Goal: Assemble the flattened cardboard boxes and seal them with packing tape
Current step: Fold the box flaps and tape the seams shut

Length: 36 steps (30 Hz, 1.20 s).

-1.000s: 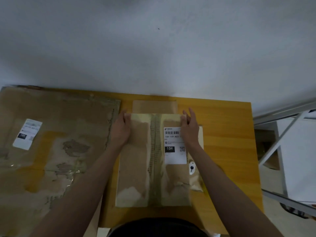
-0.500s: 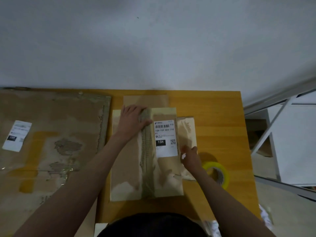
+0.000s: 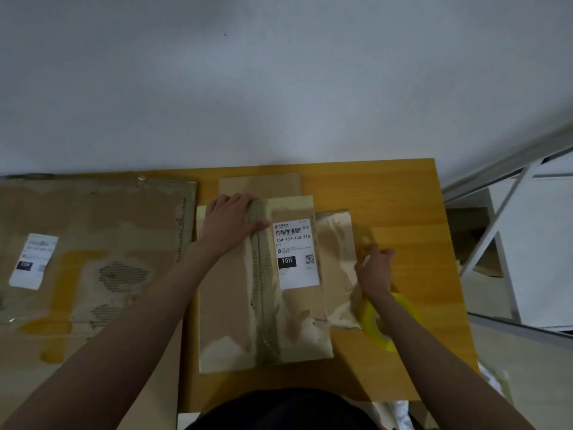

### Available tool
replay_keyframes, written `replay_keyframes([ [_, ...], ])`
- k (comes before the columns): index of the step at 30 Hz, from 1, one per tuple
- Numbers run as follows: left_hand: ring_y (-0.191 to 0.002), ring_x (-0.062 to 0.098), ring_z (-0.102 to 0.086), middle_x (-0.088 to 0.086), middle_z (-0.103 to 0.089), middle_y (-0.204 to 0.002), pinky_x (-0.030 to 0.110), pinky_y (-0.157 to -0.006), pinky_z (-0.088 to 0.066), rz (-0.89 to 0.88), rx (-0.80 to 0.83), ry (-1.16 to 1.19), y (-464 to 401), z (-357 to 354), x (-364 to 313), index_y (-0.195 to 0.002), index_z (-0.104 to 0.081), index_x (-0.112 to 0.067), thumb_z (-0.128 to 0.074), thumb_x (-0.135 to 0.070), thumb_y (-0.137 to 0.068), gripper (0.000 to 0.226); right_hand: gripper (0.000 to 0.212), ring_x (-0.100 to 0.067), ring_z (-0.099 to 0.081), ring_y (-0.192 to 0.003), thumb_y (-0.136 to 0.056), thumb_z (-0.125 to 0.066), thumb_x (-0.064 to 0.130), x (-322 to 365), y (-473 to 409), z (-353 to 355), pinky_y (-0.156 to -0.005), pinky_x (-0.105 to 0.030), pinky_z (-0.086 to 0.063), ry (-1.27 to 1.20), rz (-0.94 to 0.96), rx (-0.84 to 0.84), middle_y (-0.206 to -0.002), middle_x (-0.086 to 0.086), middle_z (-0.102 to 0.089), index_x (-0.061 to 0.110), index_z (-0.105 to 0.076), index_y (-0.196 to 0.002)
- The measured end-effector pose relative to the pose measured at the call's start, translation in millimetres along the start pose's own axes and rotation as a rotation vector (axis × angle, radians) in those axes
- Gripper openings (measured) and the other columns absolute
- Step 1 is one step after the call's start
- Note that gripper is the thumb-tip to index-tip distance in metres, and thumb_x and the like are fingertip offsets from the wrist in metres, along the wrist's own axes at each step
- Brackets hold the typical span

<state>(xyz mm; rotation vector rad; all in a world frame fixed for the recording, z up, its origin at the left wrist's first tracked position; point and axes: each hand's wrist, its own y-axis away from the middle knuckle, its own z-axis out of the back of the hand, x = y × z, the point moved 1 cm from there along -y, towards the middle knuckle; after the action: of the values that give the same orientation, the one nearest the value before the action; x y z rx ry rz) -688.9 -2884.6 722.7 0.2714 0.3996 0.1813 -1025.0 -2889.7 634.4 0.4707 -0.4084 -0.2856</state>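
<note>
A: So where's the tape? Lower right of the frame, the yellow tape roll [image 3: 383, 321] sits on the worktop [image 3: 403, 197] just under the right wrist, so the right hand [image 3: 373, 270] is way nearer to it.

B: Is that hand holding it, though?

A: Fingers look curled, maybe pinching a tape end, but it's blurry. Can't tell.

B: And the box?

A: The box [image 3: 263, 283] is mid-frame with its long axis running away from the person, between both hands. Left hand [image 3: 231, 223] is spread flat on its far end, pressing beside the middle seam. It's worn cardboard, old tape residue, white shipping label [image 3: 296, 254], side flap [image 3: 336, 268] sticking out right.
</note>
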Motion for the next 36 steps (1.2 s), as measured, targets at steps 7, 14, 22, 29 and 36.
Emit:
replay_keyframes([
  [7,-0.12,0.03,-0.052,0.006,-0.059,-0.127,0.045,-0.105,-0.033,0.007,0.032,-0.068,-1,4,6,-0.133,-0.05,-0.02,-0.049,-0.075,-0.085,0.073,0.047,-0.028,-0.07,-0.055,-0.099,-0.057,0.04,4,62,18,-0.056,-0.042,-0.062,-0.415,-0.1,0.484,-0.065,-0.017,-0.07,-0.005,-0.067,-0.088],
  [14,-0.126,0.039,-0.048,0.014,-0.054,-0.134,0.053,-0.105,-0.034,0.094,0.033,-0.099,0,7,20,-0.135,-0.046,-0.017,-0.045,-0.077,-0.085,0.078,0.087,-0.04,-0.073,-0.086,-0.08,-0.051,0.081,-4,127,35,-0.075,-0.044,-0.061,-0.646,-0.253,0.886,-0.09,-0.028,-0.073,-0.001,-0.061,-0.108],
  [22,-0.132,0.043,-0.043,0.018,-0.051,-0.141,0.054,-0.106,-0.036,0.145,0.102,-0.085,-5,16,17,-0.138,-0.044,-0.015,-0.056,-0.07,-0.085,0.077,0.084,-0.038,-0.073,-0.092,-0.079,-0.061,0.075,2,164,35,-0.085,-0.05,-0.059,-0.845,-0.231,0.79,-0.102,-0.026,-0.072,0.002,-0.055,-0.119],
  [29,-0.126,0.043,-0.044,0.017,-0.053,-0.134,0.053,-0.102,-0.036,0.067,-0.016,-0.103,24,52,-11,-0.138,-0.049,-0.021,-0.065,-0.067,-0.081,0.075,0.063,-0.044,-0.07,-0.097,-0.08,-0.08,0.043,-6,196,29,-0.087,-0.046,-0.06,-1.156,-0.162,0.712,-0.121,-0.015,-0.068,0.01,-0.06,-0.13],
  [36,-0.122,0.038,-0.045,0.011,-0.056,-0.124,0.048,-0.1,-0.032,0.028,-0.205,-0.159,73,100,-50,-0.128,-0.06,-0.025,-0.067,-0.073,-0.074,0.072,0.055,-0.04,-0.071,-0.097,-0.086,-0.077,0.031,-9,204,49,-0.08,-0.044,-0.061,-1.13,-0.194,0.621,-0.124,-0.016,-0.063,0.005,-0.055,-0.13],
])
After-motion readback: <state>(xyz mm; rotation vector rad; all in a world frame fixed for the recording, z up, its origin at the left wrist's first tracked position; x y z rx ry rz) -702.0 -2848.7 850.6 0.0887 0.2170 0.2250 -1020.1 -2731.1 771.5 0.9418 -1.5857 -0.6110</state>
